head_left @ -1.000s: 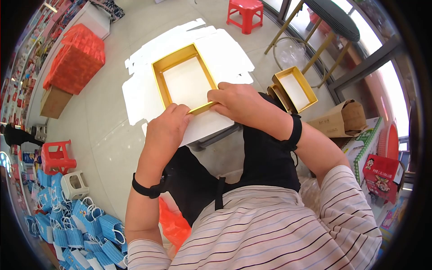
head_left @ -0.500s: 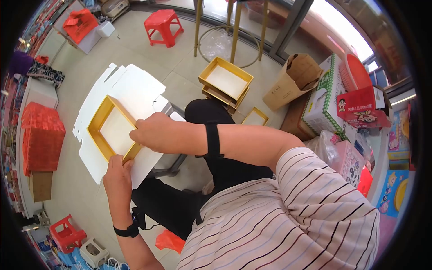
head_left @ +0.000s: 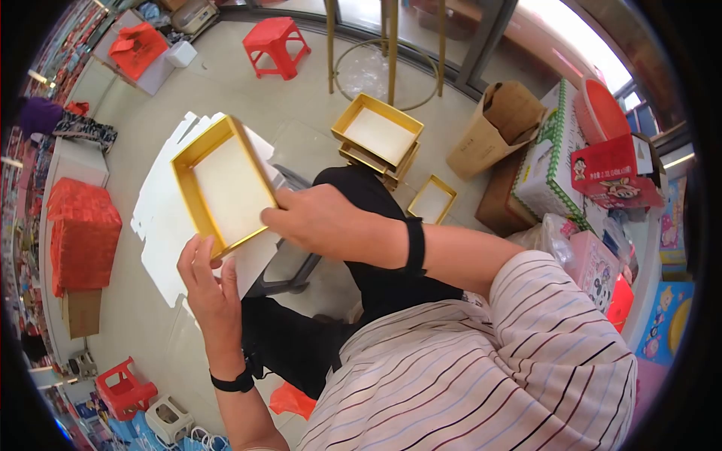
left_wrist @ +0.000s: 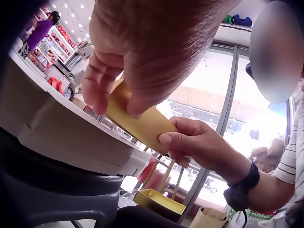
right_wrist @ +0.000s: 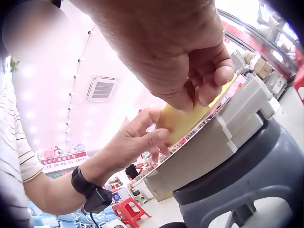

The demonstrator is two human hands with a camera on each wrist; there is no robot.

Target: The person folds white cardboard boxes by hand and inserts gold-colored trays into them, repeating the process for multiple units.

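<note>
A shallow gold-walled box (head_left: 226, 184) with a white inside base is tilted up over flat white cardboard sheets (head_left: 162, 225). My right hand (head_left: 323, 222) pinches its near right corner, thumb and fingers on the gold wall, as the left wrist view also shows. At the near left corner is my left hand (head_left: 210, 282), its fingers and thumb about the wall. In the right wrist view the left thumb (right_wrist: 159, 136) lies against the gold side. Beneath the sheets, a dark grey stool (left_wrist: 61, 190) appears in the left wrist view.
More gold boxes (head_left: 376, 131) are stacked on the floor beyond my right knee, with one small gold box (head_left: 432, 200) beside them. A paper bag (head_left: 485, 143) and cartons (head_left: 545, 169) line the right side. Red stools (head_left: 277, 49) and a red-wrapped stack (head_left: 83, 233) stand farther out.
The head view has swung to the right. The gold box has lifted and tilted off the white cardboard. The left hand's fingers have loosened and spread at its corner; the right hand keeps its pinch.
</note>
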